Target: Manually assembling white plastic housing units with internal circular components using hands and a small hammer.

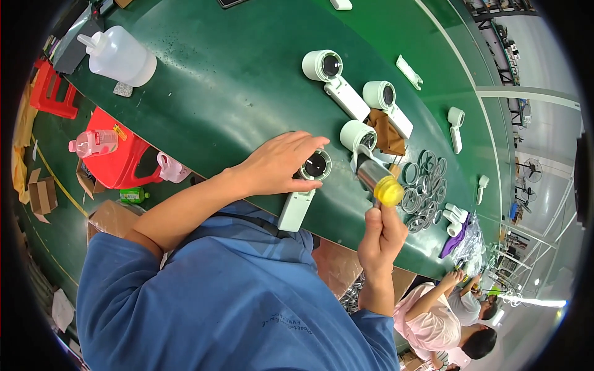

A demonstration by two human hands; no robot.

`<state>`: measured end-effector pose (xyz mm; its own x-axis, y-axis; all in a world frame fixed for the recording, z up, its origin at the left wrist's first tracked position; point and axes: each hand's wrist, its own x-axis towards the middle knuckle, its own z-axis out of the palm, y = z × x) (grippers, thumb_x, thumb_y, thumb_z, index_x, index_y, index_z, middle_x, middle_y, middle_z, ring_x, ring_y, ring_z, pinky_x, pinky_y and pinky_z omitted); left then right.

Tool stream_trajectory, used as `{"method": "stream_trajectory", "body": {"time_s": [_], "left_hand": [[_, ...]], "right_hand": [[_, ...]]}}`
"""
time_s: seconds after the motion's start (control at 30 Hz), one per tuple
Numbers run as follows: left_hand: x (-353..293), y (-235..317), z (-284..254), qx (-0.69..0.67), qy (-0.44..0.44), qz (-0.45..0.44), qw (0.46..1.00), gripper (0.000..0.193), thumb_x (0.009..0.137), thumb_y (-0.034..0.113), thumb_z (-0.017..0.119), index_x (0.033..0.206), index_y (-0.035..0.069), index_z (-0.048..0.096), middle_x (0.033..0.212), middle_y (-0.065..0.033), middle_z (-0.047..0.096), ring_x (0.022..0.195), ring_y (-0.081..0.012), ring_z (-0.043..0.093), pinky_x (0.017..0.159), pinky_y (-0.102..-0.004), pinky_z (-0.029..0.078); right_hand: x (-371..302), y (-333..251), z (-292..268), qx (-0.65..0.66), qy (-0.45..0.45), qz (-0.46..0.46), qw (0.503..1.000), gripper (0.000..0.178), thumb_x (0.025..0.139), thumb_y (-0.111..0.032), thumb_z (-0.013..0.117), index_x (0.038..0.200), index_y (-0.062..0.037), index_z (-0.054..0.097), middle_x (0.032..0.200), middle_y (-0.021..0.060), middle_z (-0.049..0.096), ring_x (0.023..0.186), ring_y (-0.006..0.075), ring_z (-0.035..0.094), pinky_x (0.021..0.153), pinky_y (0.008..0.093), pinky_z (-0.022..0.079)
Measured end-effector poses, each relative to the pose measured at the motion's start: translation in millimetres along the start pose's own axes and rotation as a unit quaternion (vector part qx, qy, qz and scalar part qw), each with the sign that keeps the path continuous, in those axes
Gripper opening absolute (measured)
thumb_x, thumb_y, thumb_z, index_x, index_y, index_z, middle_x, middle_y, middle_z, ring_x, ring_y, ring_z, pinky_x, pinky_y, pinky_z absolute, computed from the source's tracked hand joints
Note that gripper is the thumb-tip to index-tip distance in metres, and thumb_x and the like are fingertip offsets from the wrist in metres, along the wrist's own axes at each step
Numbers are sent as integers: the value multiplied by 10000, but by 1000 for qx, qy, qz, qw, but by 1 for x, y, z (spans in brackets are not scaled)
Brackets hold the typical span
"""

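My left hand (278, 162) curls its thumb and fingers around the round head of a white handheld fan (297, 210), which lies at the near edge of the green table. The dark round front of that head shows between thumb and fingers. In my right hand (382, 240), gripped by its handle, is a mallet (374, 174) with a metal barrel and a yellow face. It is raised above the table, to the right of the held fan. Behind the mallet, partly covered by it, lies another white fan (356, 133).
Two more white fans (346, 97) (396, 114) lie farther back beside a brown cloth (387, 135). Several grey rings (426, 185) are heaped at the right. A squeeze bottle (124, 57) stands far left. Red stools (127, 154) sit beside the table; co-workers (436, 318) are at the right.
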<state>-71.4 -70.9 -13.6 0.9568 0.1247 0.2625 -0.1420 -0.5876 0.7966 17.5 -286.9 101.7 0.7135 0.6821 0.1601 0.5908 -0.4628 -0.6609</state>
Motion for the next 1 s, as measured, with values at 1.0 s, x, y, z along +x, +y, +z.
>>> {"method": "stream_trajectory", "body": {"time_s": [1.0], "left_hand": [[2,-11,-10,-29,-39,19,999,667,770,308,839,1313,56,545,1291,-150,599,1263,-342,545,1067,-445,444]], "right_hand": [[-16,7,4,-7,-97,47,994,219,1019,-151,556,1054,53,630,646,76,526,559,139,494,538,292,396]]}}
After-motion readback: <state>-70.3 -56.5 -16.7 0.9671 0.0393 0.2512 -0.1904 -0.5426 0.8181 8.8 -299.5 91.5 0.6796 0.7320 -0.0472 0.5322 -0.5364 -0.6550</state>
